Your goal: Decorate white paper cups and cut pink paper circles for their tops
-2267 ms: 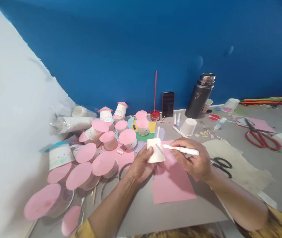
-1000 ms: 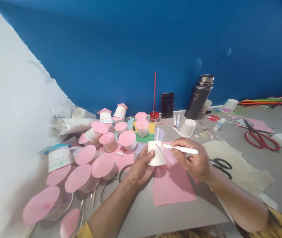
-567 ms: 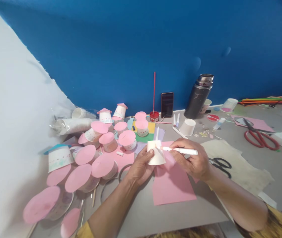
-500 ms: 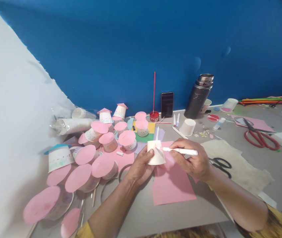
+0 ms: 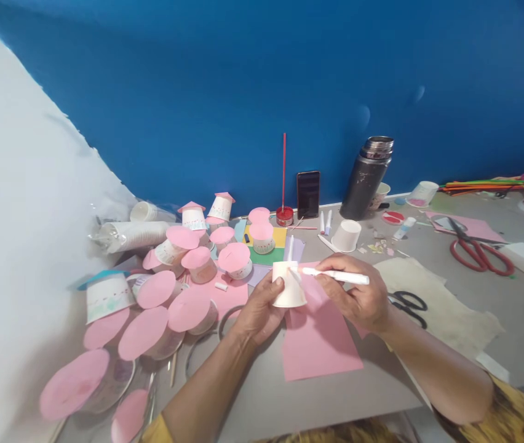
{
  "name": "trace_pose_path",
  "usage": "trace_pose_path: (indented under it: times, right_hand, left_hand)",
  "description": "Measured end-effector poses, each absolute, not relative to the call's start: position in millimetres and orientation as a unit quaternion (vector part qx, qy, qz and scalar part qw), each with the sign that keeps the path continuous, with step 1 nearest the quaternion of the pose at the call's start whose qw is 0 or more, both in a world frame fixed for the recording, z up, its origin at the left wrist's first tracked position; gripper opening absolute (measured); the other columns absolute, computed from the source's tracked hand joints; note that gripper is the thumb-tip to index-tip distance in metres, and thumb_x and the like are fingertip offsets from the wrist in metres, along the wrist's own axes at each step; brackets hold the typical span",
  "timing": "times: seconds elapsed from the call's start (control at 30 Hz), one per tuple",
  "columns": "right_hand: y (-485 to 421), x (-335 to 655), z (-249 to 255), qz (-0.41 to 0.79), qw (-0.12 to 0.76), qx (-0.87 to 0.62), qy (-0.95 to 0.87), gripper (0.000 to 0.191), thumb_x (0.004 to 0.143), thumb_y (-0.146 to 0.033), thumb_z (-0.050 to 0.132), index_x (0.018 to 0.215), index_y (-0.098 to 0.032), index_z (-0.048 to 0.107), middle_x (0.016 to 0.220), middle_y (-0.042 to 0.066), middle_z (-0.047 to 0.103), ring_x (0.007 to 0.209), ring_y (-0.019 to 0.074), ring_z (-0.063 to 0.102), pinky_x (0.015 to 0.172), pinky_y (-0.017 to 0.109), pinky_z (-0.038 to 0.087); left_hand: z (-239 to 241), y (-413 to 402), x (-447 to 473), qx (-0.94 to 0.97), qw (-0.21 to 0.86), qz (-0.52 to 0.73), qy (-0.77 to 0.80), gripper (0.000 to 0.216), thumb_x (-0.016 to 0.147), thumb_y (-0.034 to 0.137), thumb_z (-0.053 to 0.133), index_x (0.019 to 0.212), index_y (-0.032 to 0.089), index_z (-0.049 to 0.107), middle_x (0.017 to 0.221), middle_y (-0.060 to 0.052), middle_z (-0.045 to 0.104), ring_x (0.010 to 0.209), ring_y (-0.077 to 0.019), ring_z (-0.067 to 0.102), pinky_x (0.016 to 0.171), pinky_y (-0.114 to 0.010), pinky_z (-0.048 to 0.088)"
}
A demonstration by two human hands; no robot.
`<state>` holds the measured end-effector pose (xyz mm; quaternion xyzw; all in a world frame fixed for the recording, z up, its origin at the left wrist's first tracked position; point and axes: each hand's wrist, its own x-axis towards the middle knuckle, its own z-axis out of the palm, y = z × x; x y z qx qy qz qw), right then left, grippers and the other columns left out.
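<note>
My left hand (image 5: 262, 307) is closed around a white paper cup (image 5: 288, 289), held upside down with the thumb on its side. Between the fingers of my right hand (image 5: 357, 292) is a white marker pen (image 5: 340, 277), its tip pointing left at the cup wall. A small gap seems to part the tip from the cup. Under both hands lies a sheet of pink paper (image 5: 320, 351). To the left stand several cups topped with pink paper discs (image 5: 190, 309), some with small coloured marks on their sides.
A dark flask (image 5: 366, 178), a phone (image 5: 308, 194) and an upturned cup (image 5: 346, 235) stand along the back. Black scissors (image 5: 410, 306) lie beside my right forearm, red-handled scissors (image 5: 481, 255) farther right. A plastic-wrapped cup stack (image 5: 135, 237) lies by the left wall.
The marker's tip has drawn slightly away from the cup, to the right. The cup stays in my left hand, and the whole view has shifted a little.
</note>
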<state>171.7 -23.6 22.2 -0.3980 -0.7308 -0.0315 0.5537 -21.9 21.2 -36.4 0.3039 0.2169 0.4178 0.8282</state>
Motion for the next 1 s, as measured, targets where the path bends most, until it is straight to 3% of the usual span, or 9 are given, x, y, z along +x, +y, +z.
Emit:
trace_pose_path:
  times: [0.53, 1.0]
  right_hand:
    - [-22.4, 175.3, 18.9, -0.042, 0.541, -0.420, -0.727, 0.007, 0.098, -0.022, 0.061, 0.092, -0.022, 0.066, 0.074, 0.000, 0.073, 0.062, 0.0146, 0.068, 0.059, 0.025, 0.052]
    - [-23.8, 174.4, 21.6, -0.035, 0.541, -0.405, -0.736, 0.007, 0.096, -0.019, 0.061, 0.092, -0.022, 0.065, 0.074, 0.000, 0.073, 0.059, 0.0143, 0.066, 0.057, 0.025, 0.051]
  left_hand:
    - [-35.6, 22.1, -24.3, 0.249, 0.842, 0.417, 0.237, 0.040, 0.077, 0.035, 0.090, 0.107, 0.012, 0.077, 0.100, -0.007, 0.078, 0.088, -0.0190, 0.070, 0.083, -0.031, 0.056]
    - [-34.7, 20.9, -24.4, 0.228, 0.845, 0.416, 0.247, 0.041, 0.074, 0.033, 0.091, 0.105, 0.010, 0.076, 0.100, -0.009, 0.078, 0.091, -0.0217, 0.070, 0.088, -0.034, 0.057]
